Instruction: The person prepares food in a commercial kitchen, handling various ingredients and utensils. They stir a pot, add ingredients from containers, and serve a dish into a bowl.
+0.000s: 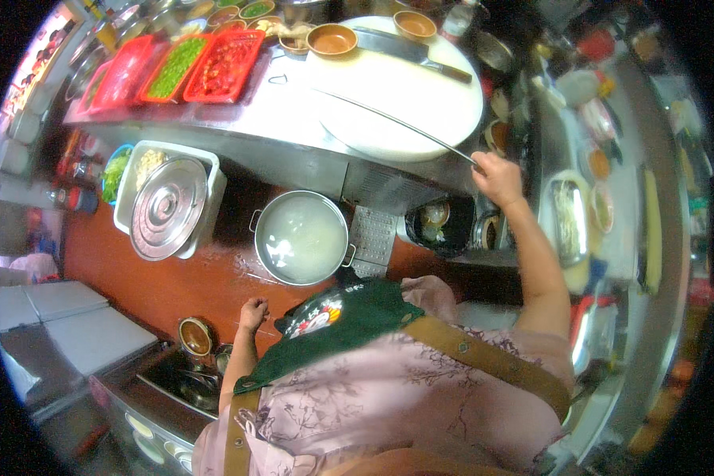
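Note:
My right hand (497, 177) is closed around one end of a long thin metal rod (401, 124), which reaches left over a round white cutting board (404, 89). On that board lie a cleaver (413, 50) with a dark handle and two small brown bowls, one at its left edge (332, 40) and one at its back (415, 25). My left hand (254, 312) hangs low with curled fingers, touching nothing that I can see; whether it is fully closed is unclear. Between my hands and the counter, a large two-handled metal pot (301, 238) of cloudy liquid stands low down.
Red baskets of chopped green (175, 68) and red food (225, 65) line the counter's left part. Below them, a round metal lid (168, 208) leans on a white tub (217, 178). A black-lined bin (440, 229) is right of the pot. A shelf with bowls stands lower left.

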The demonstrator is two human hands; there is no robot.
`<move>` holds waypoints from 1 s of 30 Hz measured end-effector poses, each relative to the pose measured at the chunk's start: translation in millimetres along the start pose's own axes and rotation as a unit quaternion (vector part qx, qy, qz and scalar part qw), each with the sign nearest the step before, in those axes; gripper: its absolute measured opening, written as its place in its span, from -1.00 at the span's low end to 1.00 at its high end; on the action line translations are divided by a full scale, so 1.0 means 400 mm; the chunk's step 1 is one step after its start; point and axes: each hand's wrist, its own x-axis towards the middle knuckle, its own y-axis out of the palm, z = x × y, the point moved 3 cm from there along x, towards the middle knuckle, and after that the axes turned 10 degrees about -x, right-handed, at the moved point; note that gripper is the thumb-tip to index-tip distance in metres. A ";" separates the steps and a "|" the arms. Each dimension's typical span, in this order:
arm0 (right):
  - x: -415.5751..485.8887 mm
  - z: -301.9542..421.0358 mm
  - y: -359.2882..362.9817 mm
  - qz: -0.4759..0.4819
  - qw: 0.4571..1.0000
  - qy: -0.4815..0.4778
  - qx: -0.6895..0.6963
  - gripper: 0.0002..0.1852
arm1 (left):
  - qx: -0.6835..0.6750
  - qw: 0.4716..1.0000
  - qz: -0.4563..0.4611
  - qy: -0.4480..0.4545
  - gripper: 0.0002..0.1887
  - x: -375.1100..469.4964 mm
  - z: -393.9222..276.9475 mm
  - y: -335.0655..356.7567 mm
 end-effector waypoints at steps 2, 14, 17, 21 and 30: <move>0.043 -0.020 0.035 0.014 1.000 0.003 0.012 -0.80 | 0.003 0.999 0.012 0.051 -0.80 0.037 -0.022 0.005; 0.164 -0.112 0.115 0.151 0.985 0.044 0.070 -0.68 | 0.131 0.989 -0.061 -0.011 -0.81 -0.004 -0.113 -0.004; 0.188 -0.126 0.132 0.129 0.989 0.021 0.064 -0.69 | 0.056 0.996 -0.070 -0.022 -0.81 -0.032 -0.061 0.001; 0.238 -0.120 0.137 0.108 0.994 -0.003 0.015 -0.71 | 0.077 0.993 -0.073 -0.041 -0.80 -0.067 -0.087 0.023; 0.343 -0.028 0.127 0.142 0.987 -0.022 -0.067 -0.64 | 0.085 0.991 -0.105 0.019 -0.73 -0.074 -0.042 -0.013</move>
